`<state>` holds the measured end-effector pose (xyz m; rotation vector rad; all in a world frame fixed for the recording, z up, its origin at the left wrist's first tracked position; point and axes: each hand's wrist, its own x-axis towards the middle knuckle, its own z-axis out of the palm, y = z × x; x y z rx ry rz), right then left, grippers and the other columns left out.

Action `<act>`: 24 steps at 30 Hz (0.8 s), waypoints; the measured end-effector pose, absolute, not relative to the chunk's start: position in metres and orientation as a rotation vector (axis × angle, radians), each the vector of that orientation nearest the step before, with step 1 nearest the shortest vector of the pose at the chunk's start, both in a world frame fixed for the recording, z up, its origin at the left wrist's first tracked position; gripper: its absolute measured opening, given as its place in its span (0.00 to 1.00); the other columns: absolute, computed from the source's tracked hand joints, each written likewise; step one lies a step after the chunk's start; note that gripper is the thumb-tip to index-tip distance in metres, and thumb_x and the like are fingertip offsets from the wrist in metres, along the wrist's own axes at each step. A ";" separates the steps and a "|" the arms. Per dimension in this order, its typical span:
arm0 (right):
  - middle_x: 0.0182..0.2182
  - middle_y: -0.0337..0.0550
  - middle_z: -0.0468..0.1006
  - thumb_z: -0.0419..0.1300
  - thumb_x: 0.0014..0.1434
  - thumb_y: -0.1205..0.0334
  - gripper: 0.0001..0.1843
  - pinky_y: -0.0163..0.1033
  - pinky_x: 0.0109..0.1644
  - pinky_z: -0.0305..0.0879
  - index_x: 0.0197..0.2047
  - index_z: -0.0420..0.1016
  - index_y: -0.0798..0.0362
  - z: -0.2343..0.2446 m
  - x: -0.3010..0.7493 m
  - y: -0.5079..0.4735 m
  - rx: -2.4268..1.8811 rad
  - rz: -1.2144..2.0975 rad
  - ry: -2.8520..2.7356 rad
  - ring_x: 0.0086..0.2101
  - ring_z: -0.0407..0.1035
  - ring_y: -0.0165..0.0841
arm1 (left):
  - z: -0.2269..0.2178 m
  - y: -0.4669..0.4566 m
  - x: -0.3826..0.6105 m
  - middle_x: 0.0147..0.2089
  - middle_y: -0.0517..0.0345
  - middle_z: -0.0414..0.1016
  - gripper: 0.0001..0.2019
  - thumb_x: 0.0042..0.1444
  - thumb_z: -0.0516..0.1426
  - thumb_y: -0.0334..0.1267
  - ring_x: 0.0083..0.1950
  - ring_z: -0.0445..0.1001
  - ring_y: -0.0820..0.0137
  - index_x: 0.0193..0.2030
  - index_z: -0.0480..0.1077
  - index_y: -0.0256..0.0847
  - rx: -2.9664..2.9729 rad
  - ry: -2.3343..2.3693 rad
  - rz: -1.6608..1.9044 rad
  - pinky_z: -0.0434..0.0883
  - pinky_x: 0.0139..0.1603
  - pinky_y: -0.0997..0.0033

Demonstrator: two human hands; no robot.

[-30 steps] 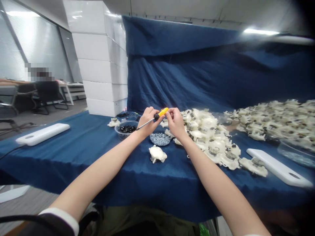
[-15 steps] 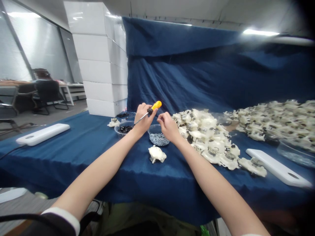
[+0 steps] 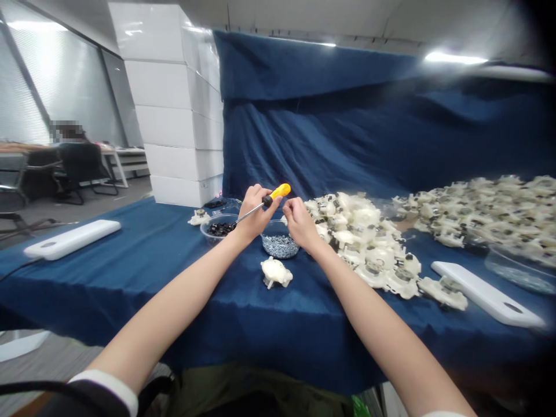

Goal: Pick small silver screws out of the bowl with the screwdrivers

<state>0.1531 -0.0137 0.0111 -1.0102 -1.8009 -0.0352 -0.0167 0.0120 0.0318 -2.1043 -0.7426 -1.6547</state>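
My left hand (image 3: 252,215) is closed around a screwdriver (image 3: 267,201) with a yellow handle; its metal shaft points down to the left, over a clear bowl of black parts (image 3: 219,226). My right hand (image 3: 299,223) is pinched shut just right of the handle, above a clear bowl of small silver screws (image 3: 279,245). What its fingertips hold is too small to make out. A single cream plastic part (image 3: 276,271) lies on the blue cloth in front of the bowls.
A big heap of cream plastic parts (image 3: 360,234) lies to the right, another heap (image 3: 486,211) farther right. White flat trays rest at left (image 3: 72,238) and right (image 3: 486,293). Stacked white boxes (image 3: 174,104) stand behind. A person sits at a desk (image 3: 65,134) far left.
One second ago my right hand touched the yellow handle's end; it dropped away toward the screw bowl, then rose again close to the handle. The left hand has kept hold of the screwdriver.
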 end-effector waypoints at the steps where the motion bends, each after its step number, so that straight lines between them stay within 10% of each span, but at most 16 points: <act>1: 0.43 0.45 0.69 0.45 0.74 0.54 0.11 0.45 0.51 0.64 0.41 0.63 0.48 0.011 0.153 -0.014 -0.999 -0.028 -1.796 0.42 0.68 0.39 | 0.032 0.011 -0.017 0.40 0.52 0.72 0.14 0.69 0.55 0.49 0.44 0.70 0.63 0.42 0.71 0.40 -2.111 -0.748 -1.651 0.70 0.49 0.60; 24: 0.40 0.43 0.68 0.44 0.75 0.51 0.15 0.44 0.46 0.62 0.39 0.62 0.48 0.010 0.153 -0.009 -0.906 -0.061 -1.746 0.39 0.66 0.37 | 0.034 0.006 -0.018 0.38 0.53 0.70 0.14 0.69 0.56 0.48 0.43 0.69 0.63 0.38 0.71 0.40 -2.124 -0.732 -1.669 0.69 0.49 0.60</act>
